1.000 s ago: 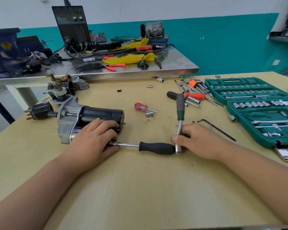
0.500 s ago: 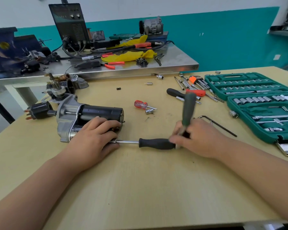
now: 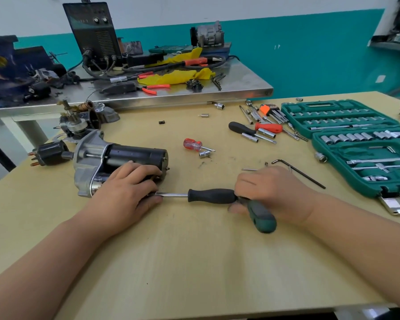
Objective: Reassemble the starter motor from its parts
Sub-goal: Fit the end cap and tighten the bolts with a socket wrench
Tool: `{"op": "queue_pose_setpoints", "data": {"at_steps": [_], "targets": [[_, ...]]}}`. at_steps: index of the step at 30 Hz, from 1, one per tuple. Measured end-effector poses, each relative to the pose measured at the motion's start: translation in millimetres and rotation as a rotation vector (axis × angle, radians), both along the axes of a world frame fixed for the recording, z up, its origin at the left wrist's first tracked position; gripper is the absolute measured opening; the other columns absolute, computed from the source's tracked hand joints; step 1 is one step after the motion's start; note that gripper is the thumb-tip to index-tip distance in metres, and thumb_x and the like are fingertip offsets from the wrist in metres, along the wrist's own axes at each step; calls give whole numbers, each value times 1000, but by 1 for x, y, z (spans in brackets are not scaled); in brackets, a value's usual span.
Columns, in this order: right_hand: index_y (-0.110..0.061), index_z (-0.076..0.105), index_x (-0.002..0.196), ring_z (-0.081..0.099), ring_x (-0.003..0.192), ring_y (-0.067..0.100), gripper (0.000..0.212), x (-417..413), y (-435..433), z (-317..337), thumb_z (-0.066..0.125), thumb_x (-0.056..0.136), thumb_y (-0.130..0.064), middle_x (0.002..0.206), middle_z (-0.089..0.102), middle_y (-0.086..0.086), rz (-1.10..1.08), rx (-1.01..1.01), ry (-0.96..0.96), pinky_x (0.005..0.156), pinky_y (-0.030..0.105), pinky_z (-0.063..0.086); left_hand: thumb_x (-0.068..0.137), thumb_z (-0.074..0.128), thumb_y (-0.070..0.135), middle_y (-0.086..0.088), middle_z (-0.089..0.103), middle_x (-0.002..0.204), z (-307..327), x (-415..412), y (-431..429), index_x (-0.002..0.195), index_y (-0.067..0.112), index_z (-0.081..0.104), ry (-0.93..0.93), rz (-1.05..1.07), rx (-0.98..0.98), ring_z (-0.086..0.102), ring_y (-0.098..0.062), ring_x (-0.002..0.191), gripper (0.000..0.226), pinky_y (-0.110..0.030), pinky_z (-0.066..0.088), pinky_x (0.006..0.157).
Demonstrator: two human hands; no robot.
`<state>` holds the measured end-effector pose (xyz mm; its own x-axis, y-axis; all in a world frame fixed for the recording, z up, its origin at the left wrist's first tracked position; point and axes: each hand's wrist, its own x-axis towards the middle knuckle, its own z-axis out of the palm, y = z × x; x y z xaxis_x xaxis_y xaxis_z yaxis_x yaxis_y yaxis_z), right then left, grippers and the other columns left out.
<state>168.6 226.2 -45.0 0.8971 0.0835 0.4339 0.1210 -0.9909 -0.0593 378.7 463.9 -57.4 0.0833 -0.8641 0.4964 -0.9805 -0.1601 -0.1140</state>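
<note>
Ratchet handle (image 3: 261, 215) has swung. A second ago it pointed to 12 o'clock, then it stood upright, and now it lies toward me at 5 o'clock from my right hand (image 3: 270, 188). I read that as one tightening stroke on a bolt; fastening underway, not done. Right hand is curled round the joint where the ratchet meets the black driver (image 3: 211, 195). Left hand (image 3: 127, 188) hasn't moved: fingers wrapped over the starter motor (image 3: 125, 158), pinning it to the table (image 3: 194, 262) at 9 o'clock of the driver, thumb under the shaft.
</note>
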Motion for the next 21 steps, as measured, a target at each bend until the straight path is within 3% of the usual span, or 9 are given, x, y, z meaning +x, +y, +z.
{"op": "queue_pose_setpoints", "data": {"at_steps": [3, 5, 8, 10, 12, 15, 17, 19, 21], "targets": [[-11, 56, 67, 47, 54, 9, 51, 13, 9, 3, 44, 87, -57, 59, 53, -2, -201, 570, 136, 50, 28, 37, 95, 35, 54, -5, 63, 115, 1, 0, 2, 84, 13, 74, 12, -3, 12, 48, -20, 102, 57, -41, 49, 89], [-5, 58, 72, 45, 54, 13, 53, 23, 1, -3, 45, 91, -53, 61, 48, 2, -367, 735, 218, 54, 30, 35, 89, 43, 52, -3, 63, 117, 1, -2, 3, 89, 15, 73, -11, 18, 30, 50, -22, 102, 48, -42, 49, 89], [-11, 59, 72, 52, 56, 13, 52, 20, 1, 0, 43, 87, -58, 62, 57, -1, -294, 550, 239, 55, 30, 40, 85, 48, 49, -2, 63, 116, 0, -4, 2, 84, 14, 67, -5, 43, 16, 50, -23, 100, 39, -44, 51, 85], [-17, 59, 70, 56, 56, 14, 48, 7, 3, 3, 42, 86, -59, 62, 59, -4, -92, 141, 91, 50, 27, 42, 88, 46, 48, -2, 64, 115, -1, -3, 2, 77, 13, 65, 16, 24, -17, 49, -23, 100, 42, -42, 49, 85], [-15, 58, 66, 51, 50, 17, 46, 1, 1, -4, 46, 87, -55, 60, 57, -1, -1, -81, -24, 43, 27, 40, 91, 43, 49, 1, 65, 116, -1, -2, 1, 77, 13, 67, 47, 5, -23, 49, -21, 100, 46, -41, 48, 86], [-9, 54, 68, 53, 58, 17, 56, 14, 9, 1, 43, 88, -60, 63, 60, 3, -192, 528, 110, 56, 36, 44, 89, 45, 48, 3, 64, 118, 0, -2, 2, 81, 15, 71, 62, 4, 4, 50, -21, 99, 42, -44, 50, 85], [-11, 53, 67, 47, 56, 17, 50, 26, 3, -5, 43, 92, -54, 62, 52, 4, -390, 742, 175, 56, 35, 39, 86, 48, 50, 2, 64, 120, 1, -3, 2, 84, 17, 73, 27, 15, 33, 51, -22, 99, 41, -45, 51, 84], [-14, 53, 66, 46, 54, 15, 47, 28, 0, -3, 44, 91, -52, 59, 50, 1, -426, 695, 202, 54, 31, 35, 85, 50, 49, 1, 64, 120, 1, -2, 2, 85, 17, 74, 19, 20, 43, 53, -25, 97, 40, -47, 51, 82], [-17, 55, 64, 48, 51, 10, 46, 17, 1, -2, 44, 87, -55, 55, 53, -6, -201, 416, 106, 51, 26, 37, 88, 49, 46, 2, 64, 119, 1, -1, 1, 86, 17, 75, 11, 11, 48, 56, -28, 94, 39, -49, 51, 80]]}}
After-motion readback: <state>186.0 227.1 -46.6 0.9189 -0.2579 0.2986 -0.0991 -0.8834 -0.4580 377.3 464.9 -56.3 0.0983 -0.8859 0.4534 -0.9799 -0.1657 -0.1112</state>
